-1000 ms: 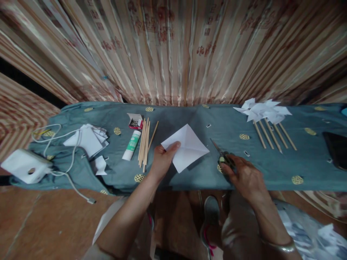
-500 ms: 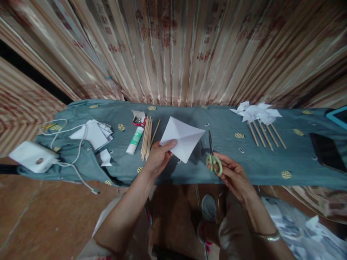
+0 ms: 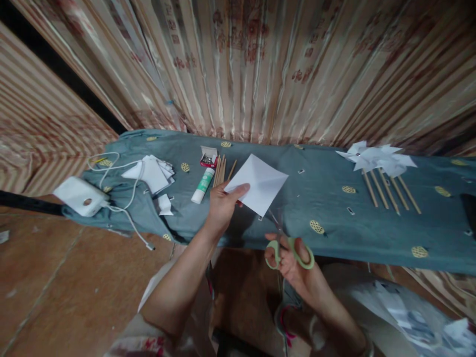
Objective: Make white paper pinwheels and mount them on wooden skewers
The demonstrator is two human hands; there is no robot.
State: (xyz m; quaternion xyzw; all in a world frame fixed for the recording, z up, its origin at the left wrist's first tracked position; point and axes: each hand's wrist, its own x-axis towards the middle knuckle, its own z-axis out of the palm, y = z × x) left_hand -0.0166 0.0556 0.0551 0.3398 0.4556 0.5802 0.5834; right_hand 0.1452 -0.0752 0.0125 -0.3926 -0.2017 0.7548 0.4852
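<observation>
A square sheet of white paper [image 3: 262, 181] with faint diagonal creases is pinched at its left corner by my left hand [image 3: 222, 204], thumb on top. Below and to the right, my right hand [image 3: 293, 265] has its fingers in the green handles of a pair of scissors [image 3: 274, 252]. The handles are spread, and the blades, blurred, point up toward the paper's lower corner, apart from it. Behind my left hand lie several wooden sticks [image 3: 220, 171], a green and white glue tube [image 3: 203, 186] and a small open box of metal pins [image 3: 208, 157].
Several white paper pinwheels on sticks [image 3: 379, 157] lie at the right. Stacked paper pieces [image 3: 150, 173], a folded scrap [image 3: 164, 205] and a white power bank [image 3: 80, 197] with cables are at the left. A dark phone [image 3: 469, 210] shows at the right edge of the cloth-covered table [image 3: 368, 238].
The scissors have swung left and toward me, their handles now spread apart in my right hand. The paper is still in my left hand. The view has shifted left.
</observation>
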